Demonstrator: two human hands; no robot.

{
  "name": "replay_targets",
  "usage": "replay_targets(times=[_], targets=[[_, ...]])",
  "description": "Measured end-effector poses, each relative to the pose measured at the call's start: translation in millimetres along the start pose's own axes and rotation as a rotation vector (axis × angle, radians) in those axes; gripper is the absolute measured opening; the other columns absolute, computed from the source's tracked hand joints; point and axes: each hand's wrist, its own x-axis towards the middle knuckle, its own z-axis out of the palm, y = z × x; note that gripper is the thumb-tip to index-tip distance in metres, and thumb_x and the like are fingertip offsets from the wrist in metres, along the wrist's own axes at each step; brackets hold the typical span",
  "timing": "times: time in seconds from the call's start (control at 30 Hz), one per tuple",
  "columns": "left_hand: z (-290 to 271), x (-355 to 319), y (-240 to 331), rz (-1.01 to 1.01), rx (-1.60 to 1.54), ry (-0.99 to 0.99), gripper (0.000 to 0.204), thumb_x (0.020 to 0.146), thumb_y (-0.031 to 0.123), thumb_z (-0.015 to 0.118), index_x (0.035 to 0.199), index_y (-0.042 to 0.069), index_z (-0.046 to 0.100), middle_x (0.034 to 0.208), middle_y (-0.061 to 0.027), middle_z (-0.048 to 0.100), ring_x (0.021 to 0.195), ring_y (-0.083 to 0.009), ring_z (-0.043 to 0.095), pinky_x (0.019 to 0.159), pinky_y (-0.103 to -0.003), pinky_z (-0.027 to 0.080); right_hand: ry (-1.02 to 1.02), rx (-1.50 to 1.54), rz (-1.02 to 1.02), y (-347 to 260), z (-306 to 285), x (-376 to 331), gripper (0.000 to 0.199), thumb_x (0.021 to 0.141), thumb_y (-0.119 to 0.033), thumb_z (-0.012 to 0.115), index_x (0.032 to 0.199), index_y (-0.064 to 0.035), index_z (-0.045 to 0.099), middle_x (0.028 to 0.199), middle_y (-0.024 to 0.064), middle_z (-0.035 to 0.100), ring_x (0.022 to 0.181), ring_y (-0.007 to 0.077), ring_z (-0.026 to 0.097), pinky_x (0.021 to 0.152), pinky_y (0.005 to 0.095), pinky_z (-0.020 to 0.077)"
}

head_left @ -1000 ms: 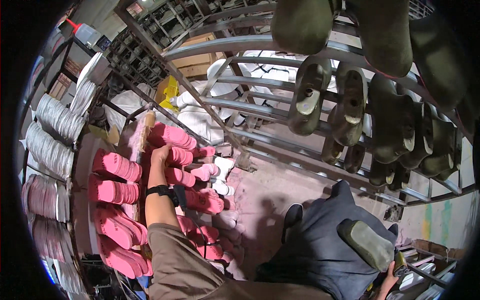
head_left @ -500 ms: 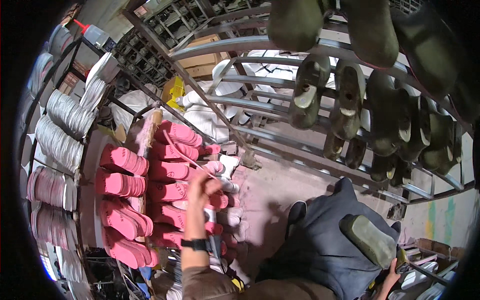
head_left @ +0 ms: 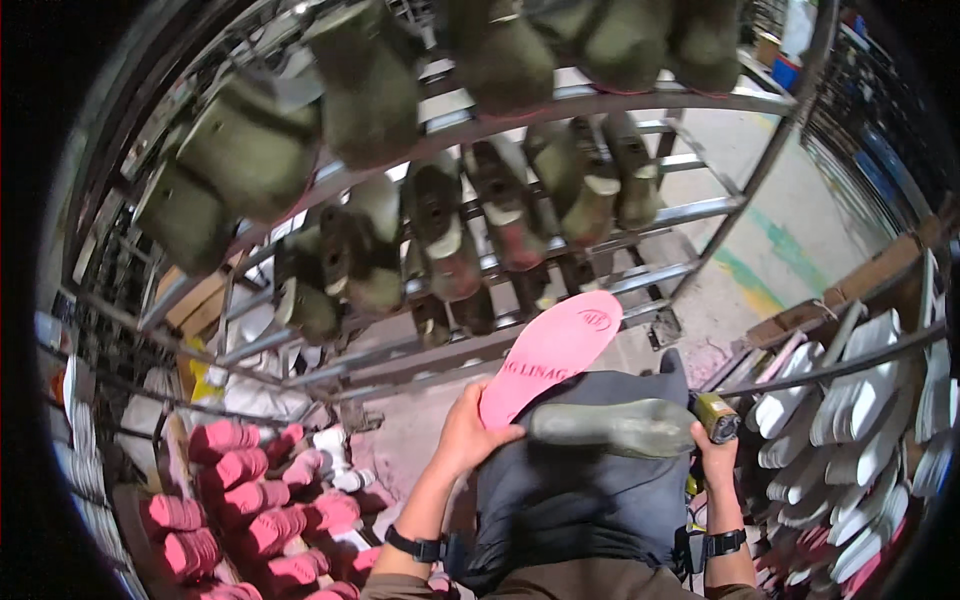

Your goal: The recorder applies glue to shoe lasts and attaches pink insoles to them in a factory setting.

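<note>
A pink insole (head_left: 553, 352), with dark print on its face, is pinched at its narrower end by my left hand (head_left: 465, 435). The insole is tilted up above my lap. Below it, a greenish-grey shoe last (head_left: 615, 428) lies across the dark cloth on my lap (head_left: 590, 510), its sole side up. My right hand (head_left: 715, 460) is closed around a boxy yellow-and-black tool (head_left: 716, 418) at the last's right end. Its thumb is at the tip of the last. The tool's exact kind does not show.
Ahead, a metal rack (head_left: 590, 240) bears several rows of dark green boots or lasts. Stacks of pink insoles (head_left: 245, 495) stand at the lower left. White insoles (head_left: 870, 400) hang in bunches at the right, behind a curved metal bar (head_left: 840, 360).
The view has swung to the right. My left hand has brought the pink insole from beside the pink stacks to above the last on my lap. My right hand stays at the last's end.
</note>
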Motion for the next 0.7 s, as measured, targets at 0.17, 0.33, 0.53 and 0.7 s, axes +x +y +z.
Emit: replay_targets(times=[0.17, 0.33, 0.53, 0.7], targets=[[2, 84, 40, 0.252, 0.274, 0.176, 0.064, 0.061, 0.018, 0.083, 0.114, 0.004, 0.050, 0.109, -0.0203, 0.061, 0.101, -0.0390, 0.059, 0.085, -0.042, 0.048, 0.040, 0.015, 0.028, 4, -9, -6, 0.046, 0.074, -0.016, 0.080, 0.111, 0.0044, 0.062, 0.101, 0.0076, 0.066, 0.088, 0.0166, 0.061, 0.082, 0.0304, 0.0476], [-15, 132, 23, 0.322, 0.474, 0.319, 0.068, 0.071, 0.021, 0.075, 0.131, 0.007, 0.047, 0.114, -0.0222, 0.060, 0.110, -0.0386, 0.055, 0.093, -0.044, 0.045, 0.075, -0.140, 0.078, 3, -12, -6, 0.049, 0.071, -0.021, 0.083, 0.107, 0.0050, 0.063, 0.094, 0.0088, 0.067, 0.084, 0.0172, 0.062, 0.078, 0.0313, 0.0491], [-19, 165, 1, 0.023, 0.561, 0.190, 0.059, 0.075, 0.036, 0.073, 0.123, 0.006, 0.055, 0.118, -0.0172, 0.061, 0.113, -0.0354, 0.054, 0.096, -0.041, 0.042, 0.044, -0.047, 0.047, 5, -9, 0, 0.050, 0.072, -0.019, 0.082, 0.110, 0.0044, 0.060, 0.101, 0.0078, 0.065, 0.091, 0.0166, 0.061, 0.083, 0.0312, 0.0478], [-19, 155, -6, 0.066, 0.314, 0.301, 0.040, 0.074, 0.034, 0.075, 0.106, 0.011, 0.068, 0.105, -0.0126, 0.066, 0.100, -0.0297, 0.061, 0.088, -0.039, 0.046, 0.058, -0.086, 0.081, 5, -10, 0, 0.053, 0.072, -0.019, 0.082, 0.113, 0.0043, 0.059, 0.103, 0.0075, 0.064, 0.092, 0.0165, 0.060, 0.084, 0.0311, 0.0476]])
